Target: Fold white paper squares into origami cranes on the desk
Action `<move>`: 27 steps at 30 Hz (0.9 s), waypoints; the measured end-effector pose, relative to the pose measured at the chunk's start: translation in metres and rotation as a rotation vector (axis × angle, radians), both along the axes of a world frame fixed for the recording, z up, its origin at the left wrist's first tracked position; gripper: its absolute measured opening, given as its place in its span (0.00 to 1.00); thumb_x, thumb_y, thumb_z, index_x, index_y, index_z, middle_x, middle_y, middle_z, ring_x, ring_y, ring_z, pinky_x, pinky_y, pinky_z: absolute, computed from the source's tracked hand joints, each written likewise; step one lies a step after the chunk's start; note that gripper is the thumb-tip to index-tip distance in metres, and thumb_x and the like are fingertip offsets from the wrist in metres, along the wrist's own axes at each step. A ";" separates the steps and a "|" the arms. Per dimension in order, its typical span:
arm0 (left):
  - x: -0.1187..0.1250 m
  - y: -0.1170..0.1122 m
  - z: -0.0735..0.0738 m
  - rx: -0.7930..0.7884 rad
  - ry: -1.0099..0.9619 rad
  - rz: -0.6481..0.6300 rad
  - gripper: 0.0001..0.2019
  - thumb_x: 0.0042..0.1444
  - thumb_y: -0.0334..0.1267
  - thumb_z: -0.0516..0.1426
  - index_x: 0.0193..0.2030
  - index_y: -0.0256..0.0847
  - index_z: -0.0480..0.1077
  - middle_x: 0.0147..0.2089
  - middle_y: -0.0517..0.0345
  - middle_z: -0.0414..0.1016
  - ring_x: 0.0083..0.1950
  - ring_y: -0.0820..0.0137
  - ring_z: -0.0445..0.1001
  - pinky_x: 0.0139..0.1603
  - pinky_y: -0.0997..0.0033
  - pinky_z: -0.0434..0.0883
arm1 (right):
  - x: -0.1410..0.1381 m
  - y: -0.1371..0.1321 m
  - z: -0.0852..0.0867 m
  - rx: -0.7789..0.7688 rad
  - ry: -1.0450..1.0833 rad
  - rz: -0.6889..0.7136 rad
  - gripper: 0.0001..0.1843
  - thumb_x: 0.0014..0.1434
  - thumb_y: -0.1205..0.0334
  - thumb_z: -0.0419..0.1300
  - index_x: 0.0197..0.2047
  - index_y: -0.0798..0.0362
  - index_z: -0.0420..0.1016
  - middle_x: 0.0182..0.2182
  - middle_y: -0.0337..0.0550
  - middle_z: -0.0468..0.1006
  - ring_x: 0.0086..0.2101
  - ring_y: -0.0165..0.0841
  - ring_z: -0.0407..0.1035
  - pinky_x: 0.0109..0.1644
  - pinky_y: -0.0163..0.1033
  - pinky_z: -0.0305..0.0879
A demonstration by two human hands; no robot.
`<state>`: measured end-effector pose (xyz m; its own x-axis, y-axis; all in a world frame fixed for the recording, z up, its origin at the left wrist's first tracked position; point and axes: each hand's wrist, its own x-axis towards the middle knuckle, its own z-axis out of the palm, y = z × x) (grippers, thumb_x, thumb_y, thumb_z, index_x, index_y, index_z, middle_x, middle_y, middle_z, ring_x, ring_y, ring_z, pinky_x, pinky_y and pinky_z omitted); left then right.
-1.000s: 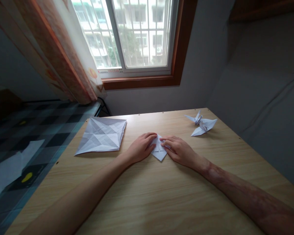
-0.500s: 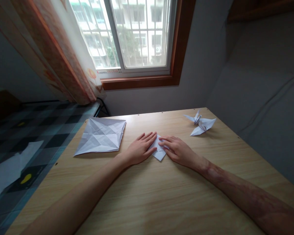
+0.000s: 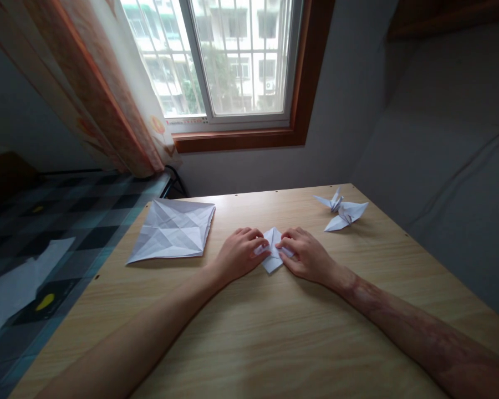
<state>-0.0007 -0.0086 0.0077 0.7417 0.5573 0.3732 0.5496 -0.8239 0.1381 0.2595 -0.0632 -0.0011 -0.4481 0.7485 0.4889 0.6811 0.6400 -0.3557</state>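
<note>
A small white piece of folded paper (image 3: 273,265) lies on the wooden table, one corner pointing toward me and another away. My left hand (image 3: 242,250) has its fingers curled, pinching the paper's left flap between thumb and fingertips. On the opposite side, my right hand (image 3: 305,252) grips the right flap the same way, its index finger and thumb near the centre crease. Parts of both flaps are hidden under the fingers.
A stack of creased white paper sheets (image 3: 172,230) rests at the table's left. Two folded paper cranes (image 3: 345,213) sit at the back right. Left of the table (image 3: 249,332) is a checked bed (image 3: 95,199) with torn white paper (image 3: 20,282). A window is behind.
My left hand has gone from lying flat to curled fingers on the flap. My right fingers have bent inward too. More of the paper's far corner and centre crease now shows.
</note>
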 end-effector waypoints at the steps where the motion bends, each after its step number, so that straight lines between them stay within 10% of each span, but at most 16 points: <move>1: 0.000 0.000 0.000 -0.001 -0.007 -0.016 0.13 0.76 0.48 0.58 0.52 0.46 0.83 0.53 0.50 0.85 0.52 0.60 0.80 0.58 0.56 0.74 | 0.000 0.000 0.001 0.006 0.000 -0.005 0.08 0.66 0.67 0.66 0.47 0.48 0.83 0.48 0.50 0.82 0.50 0.47 0.74 0.58 0.54 0.75; 7: -0.001 -0.001 0.002 -0.062 -0.056 -0.121 0.13 0.77 0.42 0.55 0.51 0.48 0.84 0.55 0.51 0.86 0.52 0.61 0.83 0.58 0.57 0.78 | 0.003 0.003 -0.001 0.000 -0.014 0.051 0.20 0.62 0.76 0.60 0.53 0.48 0.81 0.67 0.48 0.78 0.70 0.48 0.65 0.74 0.59 0.66; 16: -0.003 -0.004 0.000 -0.079 -0.048 -0.219 0.14 0.76 0.35 0.54 0.56 0.47 0.82 0.58 0.50 0.86 0.56 0.63 0.84 0.61 0.63 0.80 | 0.006 0.004 -0.008 -0.121 -0.124 0.019 0.35 0.72 0.69 0.54 0.79 0.46 0.65 0.76 0.48 0.69 0.76 0.46 0.60 0.79 0.61 0.61; 27: -0.003 -0.009 0.010 -0.022 0.040 -0.253 0.20 0.72 0.32 0.55 0.64 0.51 0.78 0.65 0.52 0.82 0.57 0.62 0.84 0.61 0.61 0.80 | 0.006 0.007 -0.014 -0.134 -0.219 -0.096 0.34 0.77 0.61 0.51 0.83 0.46 0.56 0.79 0.47 0.60 0.78 0.47 0.55 0.80 0.62 0.56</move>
<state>-0.0036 -0.0179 0.0172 0.8725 0.3598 0.3306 0.3317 -0.9330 0.1398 0.2652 -0.0567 -0.0147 -0.4563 0.8438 0.2825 0.8060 0.5264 -0.2706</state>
